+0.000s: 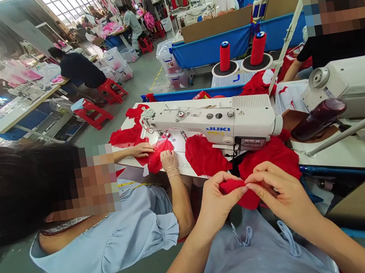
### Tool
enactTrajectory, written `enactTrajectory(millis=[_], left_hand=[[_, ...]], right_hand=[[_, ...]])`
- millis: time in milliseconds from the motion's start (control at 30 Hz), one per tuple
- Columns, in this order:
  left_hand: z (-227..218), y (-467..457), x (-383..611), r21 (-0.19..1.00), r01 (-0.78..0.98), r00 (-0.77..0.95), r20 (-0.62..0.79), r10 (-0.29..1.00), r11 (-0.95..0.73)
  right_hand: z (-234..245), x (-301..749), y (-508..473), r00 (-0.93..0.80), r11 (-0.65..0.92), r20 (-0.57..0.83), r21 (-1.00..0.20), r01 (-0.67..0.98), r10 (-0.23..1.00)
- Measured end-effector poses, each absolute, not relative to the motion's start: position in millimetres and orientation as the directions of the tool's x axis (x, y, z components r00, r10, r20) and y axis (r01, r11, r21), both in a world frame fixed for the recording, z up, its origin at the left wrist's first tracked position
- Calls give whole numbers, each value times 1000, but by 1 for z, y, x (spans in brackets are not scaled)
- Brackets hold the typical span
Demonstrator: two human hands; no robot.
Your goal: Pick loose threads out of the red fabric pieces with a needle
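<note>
My left hand (217,195) and my right hand (276,191) meet in front of my chest, both pinched on a small piece of red fabric (243,193). The fingertips of the two hands nearly touch at its top edge. Just beyond lies a heap of red fabric (275,154) at the near edge of the sewing table (338,155). A white JUKI sewing machine (214,120) stands on that table. A co-worker in a light blue top sits to my left, with both of that person's hands (157,154) on red cloth under the machine's needle end.
Two red thread cones (242,53) stand behind the machine. A second white machine (350,82) and a dark red bottle (318,119) are at the right. A person in black sits behind it. Red stools (91,111) and other work tables fill the aisle at the left.
</note>
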State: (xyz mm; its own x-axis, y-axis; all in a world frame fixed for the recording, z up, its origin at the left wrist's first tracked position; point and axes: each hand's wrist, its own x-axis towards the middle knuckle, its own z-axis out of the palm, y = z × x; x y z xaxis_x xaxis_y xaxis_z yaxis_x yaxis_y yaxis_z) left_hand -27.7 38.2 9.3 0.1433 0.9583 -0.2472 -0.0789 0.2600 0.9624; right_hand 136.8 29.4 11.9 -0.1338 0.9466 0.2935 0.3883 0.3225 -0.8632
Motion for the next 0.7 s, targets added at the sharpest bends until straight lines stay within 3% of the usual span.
enactTrajectory(millis=[233,400,567,700], left_hand=[[11,36,-27,970,-75,130,-218,967,229],[11,36,-33,925,-188,170,-301,938,331],[15,37,-38,833,-345,234,-369,899,432],[10,39,-50,778,-418,246,-400,883,469]], right_hand=[[13,135,27,-100,221,201,-937,272,974],[8,160,38,92,132,146,-980,146,985],[-17,169,40,-239,14,-32,-983,185,970],[-26,168,33,-205,-34,-57,-993,113,977]])
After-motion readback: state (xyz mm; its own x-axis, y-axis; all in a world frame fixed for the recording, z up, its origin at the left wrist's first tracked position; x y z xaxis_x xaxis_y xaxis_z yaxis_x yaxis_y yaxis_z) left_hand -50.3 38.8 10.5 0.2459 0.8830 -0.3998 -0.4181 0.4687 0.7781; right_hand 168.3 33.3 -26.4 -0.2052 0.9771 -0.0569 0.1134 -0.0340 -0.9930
